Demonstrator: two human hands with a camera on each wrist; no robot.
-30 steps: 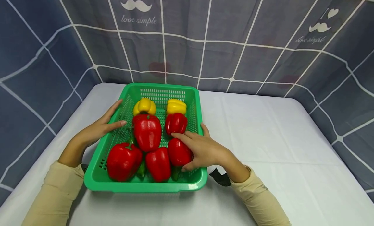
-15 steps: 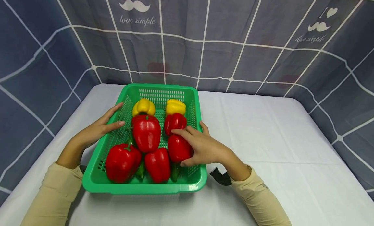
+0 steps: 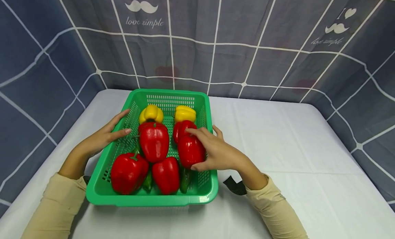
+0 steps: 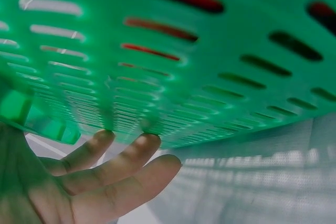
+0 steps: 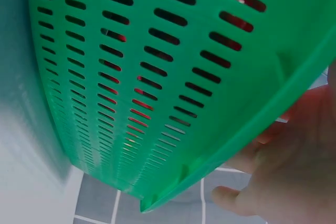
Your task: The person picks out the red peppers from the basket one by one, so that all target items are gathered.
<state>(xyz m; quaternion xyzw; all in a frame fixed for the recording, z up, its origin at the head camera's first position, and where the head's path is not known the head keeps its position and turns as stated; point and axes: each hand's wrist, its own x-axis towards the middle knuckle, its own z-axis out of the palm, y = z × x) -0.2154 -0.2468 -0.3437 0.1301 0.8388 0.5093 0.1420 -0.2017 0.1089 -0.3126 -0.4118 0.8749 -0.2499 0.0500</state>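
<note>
My right hand [image 3: 220, 151] grips a red bell pepper [image 3: 189, 151] at the right side of the green plastic basket [image 3: 148, 200], fingers over its far side and thumb on its near side. In the right wrist view this hand [image 5: 294, 166] reaches over the basket's rim. My left hand [image 3: 98, 139] holds the basket's left rim, thumb over the inside. The left wrist view shows its fingers [image 4: 126, 161] against the slotted outer wall. Several more red bell peppers [image 3: 154, 143] lie in the basket, with two yellow bell peppers [image 3: 185, 114] at the back.
Long green vegetables [image 3: 185, 180] lie partly hidden low in the basket. The basket stands on a white-covered table [image 3: 277, 139]. A grey checked curtain [image 3: 234, 23] encloses the back and sides.
The gripped red bell pepper has moved up and away from the front of the basket, now overlapping the red one behind it and uncovering more green below. The left hand stays at the rim.
</note>
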